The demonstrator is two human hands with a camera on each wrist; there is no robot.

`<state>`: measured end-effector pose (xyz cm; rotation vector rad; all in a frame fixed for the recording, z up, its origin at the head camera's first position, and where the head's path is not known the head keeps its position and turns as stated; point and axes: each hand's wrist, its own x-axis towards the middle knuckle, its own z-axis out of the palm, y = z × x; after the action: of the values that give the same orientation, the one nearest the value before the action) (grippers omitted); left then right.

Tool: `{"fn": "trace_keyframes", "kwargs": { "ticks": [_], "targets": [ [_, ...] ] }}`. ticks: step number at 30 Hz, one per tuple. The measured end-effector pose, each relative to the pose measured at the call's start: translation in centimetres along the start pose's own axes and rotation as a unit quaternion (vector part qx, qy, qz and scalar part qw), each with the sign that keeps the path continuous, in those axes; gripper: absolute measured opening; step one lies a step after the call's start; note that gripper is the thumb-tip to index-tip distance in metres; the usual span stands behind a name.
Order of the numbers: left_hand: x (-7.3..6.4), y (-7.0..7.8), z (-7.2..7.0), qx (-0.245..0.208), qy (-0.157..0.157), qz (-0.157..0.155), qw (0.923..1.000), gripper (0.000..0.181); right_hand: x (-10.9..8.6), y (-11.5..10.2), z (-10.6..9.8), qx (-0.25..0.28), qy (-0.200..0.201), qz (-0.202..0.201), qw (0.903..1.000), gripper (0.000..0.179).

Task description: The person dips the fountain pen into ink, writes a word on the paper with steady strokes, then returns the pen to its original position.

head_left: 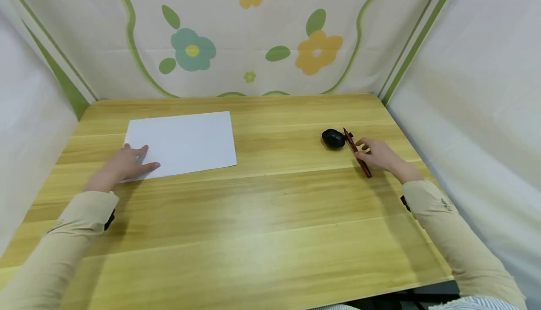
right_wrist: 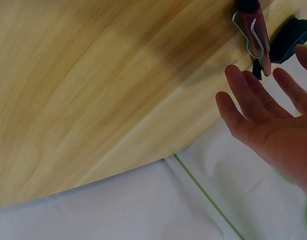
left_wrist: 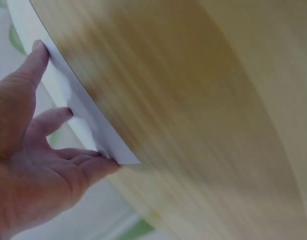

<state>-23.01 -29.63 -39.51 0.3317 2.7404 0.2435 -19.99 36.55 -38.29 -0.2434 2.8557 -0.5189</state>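
Observation:
My left hand (head_left: 127, 162) rests with spread fingers on the left end of a white sheet of paper (head_left: 190, 143), which lies flat on the table. In the left wrist view, the thumb and fingertips of that hand (left_wrist: 48, 170) touch the paper (left_wrist: 101, 127) near its edge and corner. My right hand (head_left: 378, 154) is beside a slim dark red pen-like stick (head_left: 357, 152), fingers slightly bent and not closed round it. The right wrist view shows the stick (right_wrist: 258, 37) with a bent wire and black end; whether the fingertips touch it is unclear.
A rounded black object (head_left: 333, 138) sits just left of the stick's far end. The wooden table (head_left: 253, 216) is bounded by a flower-patterned cloth (head_left: 262, 33) at the back and white cloth (head_left: 477, 89) at the sides.

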Motion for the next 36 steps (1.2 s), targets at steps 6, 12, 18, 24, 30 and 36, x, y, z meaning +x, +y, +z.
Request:
{"fn": "trace_keyframes", "kwargs": {
  "ticks": [6, 12, 18, 24, 30, 36],
  "targets": [
    [0.2, 3.9, 0.9, 0.003, 0.017, 0.019, 0.9997, 0.088, -0.2, -0.4, 0.1, 0.002, 0.009, -0.005, 1.0, 0.043],
    [0.4, 7.9, 2.1, 0.018, 0.036, 0.035, 0.9986, 0.084, -0.4, -0.4, 0.3, -0.004, 0.023, -0.017, 0.9996, 0.038],
    [0.6, 12.0, 3.3, 0.027, 0.032, 0.038, 0.9984, 0.082, -0.3, -0.3, 0.5, -0.007, 0.033, -0.033, 0.9989, 0.036],
    [0.2, 16.9, 4.1, 0.019, 0.022, 0.032, 0.9991, 0.08, -0.3, -0.2, 0.8, -0.005, 0.033, -0.029, 0.999, 0.036],
    [-0.1, 20.1, 4.6, 0.024, 0.023, 0.039, 0.9987, 0.074, -0.1, -0.2, 0.9, -0.015, 0.036, -0.028, 0.9989, 0.035],
    [-0.3, 21.0, 5.0, 0.027, 0.042, 0.061, 0.9969, 0.063, 0.2, -0.2, 1.1, -0.036, 0.034, -0.041, 0.9979, 0.035]
  ]
}}
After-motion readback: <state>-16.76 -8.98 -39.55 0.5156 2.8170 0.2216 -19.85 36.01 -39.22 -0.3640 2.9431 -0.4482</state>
